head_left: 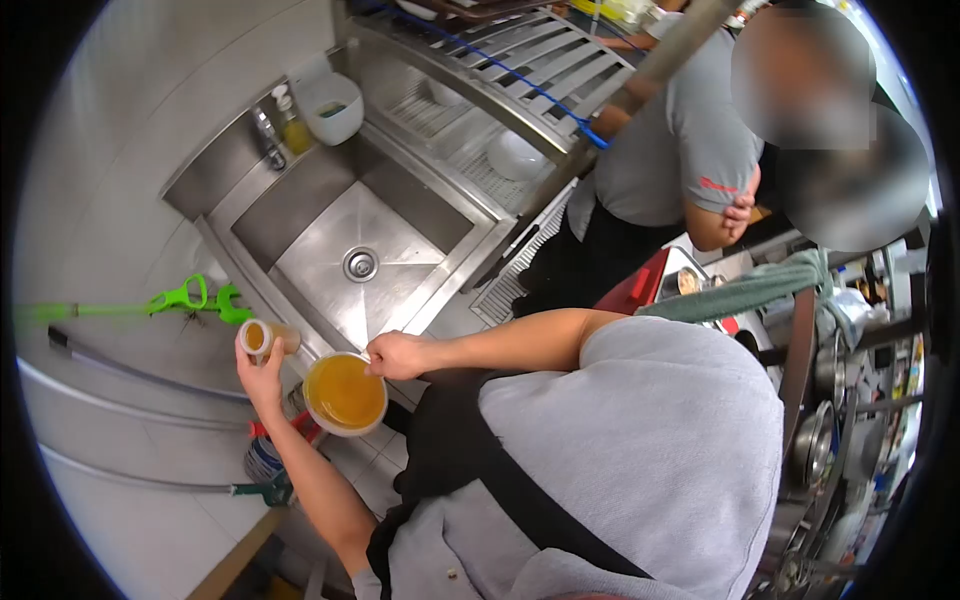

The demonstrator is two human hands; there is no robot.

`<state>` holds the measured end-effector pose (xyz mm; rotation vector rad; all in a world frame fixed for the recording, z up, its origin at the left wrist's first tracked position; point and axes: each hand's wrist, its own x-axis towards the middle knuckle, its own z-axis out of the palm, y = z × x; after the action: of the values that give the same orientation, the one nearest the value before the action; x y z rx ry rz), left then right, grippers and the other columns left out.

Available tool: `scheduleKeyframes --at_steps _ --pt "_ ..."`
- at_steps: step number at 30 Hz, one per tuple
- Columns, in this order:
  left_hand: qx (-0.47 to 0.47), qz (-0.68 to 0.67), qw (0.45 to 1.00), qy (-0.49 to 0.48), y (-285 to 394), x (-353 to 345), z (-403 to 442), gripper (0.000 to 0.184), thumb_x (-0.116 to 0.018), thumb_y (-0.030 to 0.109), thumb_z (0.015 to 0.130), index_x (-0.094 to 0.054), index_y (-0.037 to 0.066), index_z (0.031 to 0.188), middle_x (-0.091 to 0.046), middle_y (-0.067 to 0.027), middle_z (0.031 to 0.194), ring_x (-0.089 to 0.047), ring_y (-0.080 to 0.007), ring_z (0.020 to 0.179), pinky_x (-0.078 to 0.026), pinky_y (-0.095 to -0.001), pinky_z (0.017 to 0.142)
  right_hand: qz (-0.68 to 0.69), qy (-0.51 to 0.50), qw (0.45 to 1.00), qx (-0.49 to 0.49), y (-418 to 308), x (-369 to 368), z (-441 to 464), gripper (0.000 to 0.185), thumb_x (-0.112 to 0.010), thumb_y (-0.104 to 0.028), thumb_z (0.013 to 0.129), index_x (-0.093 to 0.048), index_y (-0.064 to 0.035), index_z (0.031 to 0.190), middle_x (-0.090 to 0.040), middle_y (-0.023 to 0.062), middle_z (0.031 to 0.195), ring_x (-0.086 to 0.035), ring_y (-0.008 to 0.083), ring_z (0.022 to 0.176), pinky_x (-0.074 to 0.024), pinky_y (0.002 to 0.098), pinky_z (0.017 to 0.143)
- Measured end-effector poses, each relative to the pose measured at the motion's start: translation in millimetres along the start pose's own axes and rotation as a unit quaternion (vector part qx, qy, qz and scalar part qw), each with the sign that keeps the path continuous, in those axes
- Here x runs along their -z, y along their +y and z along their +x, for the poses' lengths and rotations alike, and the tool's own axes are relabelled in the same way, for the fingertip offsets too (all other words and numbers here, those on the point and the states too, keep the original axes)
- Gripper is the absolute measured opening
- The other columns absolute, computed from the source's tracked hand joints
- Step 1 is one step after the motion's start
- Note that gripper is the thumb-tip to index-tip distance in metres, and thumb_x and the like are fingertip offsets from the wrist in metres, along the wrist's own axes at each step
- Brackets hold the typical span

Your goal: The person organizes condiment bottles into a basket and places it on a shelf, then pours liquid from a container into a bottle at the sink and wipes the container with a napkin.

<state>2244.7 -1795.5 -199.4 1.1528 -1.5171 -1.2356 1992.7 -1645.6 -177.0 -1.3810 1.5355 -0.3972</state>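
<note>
My left hand (262,382) is wrapped round a small clear container (285,340) with amber liquid in it, tilted so that its round mouth shows. Just to the right, my right hand (398,356) grips the rim of a round, pale tub (346,431), which holds yellow-orange liquid. Both vessels are at the near edge of a steel sink (310,265), outside its basin. What supports the tub from below is hidden.
Behind the basin stand a faucet (268,138), a soap bottle (292,130) and a white bin (331,108). A slatted steel rack (540,50) rises at the right. A person (655,140) in a grey shirt stands beyond it. Green-handled tools (185,295) and hoses line the left wall.
</note>
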Motion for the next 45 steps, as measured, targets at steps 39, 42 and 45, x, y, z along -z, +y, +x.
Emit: scheduleKeyframes --at_steps 39,42,45 --pt "0.004 0.098 0.995 0.034 12 -11 0 0.066 -0.085 0.014 0.081 -0.053 0.002 0.138 -0.059 -0.0116 0.13 -0.061 -0.02 0.117 -0.057 -0.0367 0.095 -0.045 -0.042 0.997 -0.049 -17 9 0 0.031 -0.065 -0.032 0.092 -0.068 -0.0015 0.093 -0.071 0.0207 0.089 -0.07 0.0351 0.087 -0.0541 0.0444 0.08" --pt "0.009 0.107 0.994 0.037 18 -13 -1 0.066 -0.085 0.014 0.081 -0.053 0.002 0.138 -0.058 -0.0113 0.13 -0.061 -0.0201 0.117 -0.056 -0.0366 0.095 -0.044 -0.041 0.997 -0.049 -17 10 0 0.03 -0.064 -0.032 0.092 -0.068 -0.0016 0.093 -0.071 0.0209 0.089 -0.07 0.0353 0.088 -0.054 0.0445 0.081" --pt "0.007 0.086 0.996 0.035 21 -16 0 0.065 -0.085 0.015 0.081 -0.054 0.0 0.136 -0.059 -0.0116 0.128 -0.061 -0.0206 0.116 -0.057 -0.0365 0.095 -0.049 -0.037 0.997 -0.041 -20 12 -2 0.03 -0.064 -0.031 0.092 -0.068 -0.0014 0.093 -0.071 0.0212 0.089 -0.07 0.0355 0.089 -0.054 0.0444 0.081"
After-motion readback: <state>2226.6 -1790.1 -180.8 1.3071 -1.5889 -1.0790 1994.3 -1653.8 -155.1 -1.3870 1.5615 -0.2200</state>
